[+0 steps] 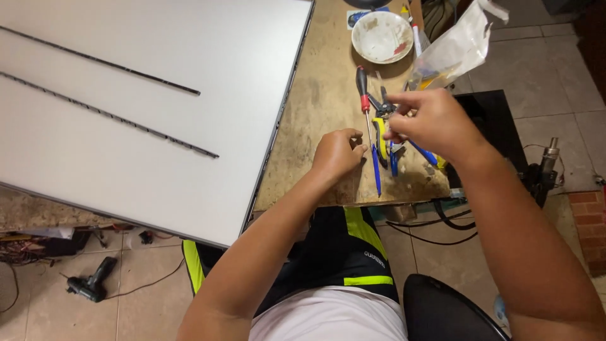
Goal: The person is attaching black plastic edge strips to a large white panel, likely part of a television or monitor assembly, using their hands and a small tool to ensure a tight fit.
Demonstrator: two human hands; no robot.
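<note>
- Right hand [429, 120] pinches something small (too tiny to identify) just above the yellow-handled steel pliers [380, 136] on the worn wooden workbench [322, 95].
- Left hand [338, 153], loosely curled, rests left of the pliers.
- The pliers look heavy and stiff; best gripped by the handles.

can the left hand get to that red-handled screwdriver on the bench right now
Probably yes. The left hand rests on the bench just beside the red-handled screwdriver, with bare bench between them and nothing blocking.

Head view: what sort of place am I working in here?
Probably a small home repair workshop: a worn wooden workbench with pliers and a screwdriver, a large white panel laid flat, and a power tool on the tiled floor.
</note>
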